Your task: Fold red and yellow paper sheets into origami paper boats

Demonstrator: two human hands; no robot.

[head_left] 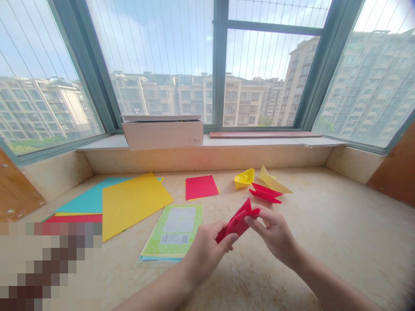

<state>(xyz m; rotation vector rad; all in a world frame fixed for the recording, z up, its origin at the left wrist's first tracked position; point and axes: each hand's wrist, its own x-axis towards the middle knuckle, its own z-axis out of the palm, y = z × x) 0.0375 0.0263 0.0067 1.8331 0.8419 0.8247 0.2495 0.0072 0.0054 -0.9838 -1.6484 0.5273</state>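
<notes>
A folded piece of red paper [236, 223] is held up above the stone sill, between both hands. My left hand [209, 242] grips its lower left end, with the thumb on the near side. The thumb and fingers of my right hand [275, 231] pinch its upper right corner. Just beyond my right hand lies a red folded paper boat [266, 194]. Behind that are a yellow folded paper boat [244, 178] and a pale yellow folded paper [275, 181] with a pointed tip. Parts of the held paper are hidden by my fingers.
Left of my hands lies a green packet of paper [152, 239] in clear wrapping. Large yellow [134, 203] and blue sheets [87, 198] overlap farther left. A stack of small red squares [201, 188] sits mid-sill. A white box [162, 134] stands on the ledge by the window.
</notes>
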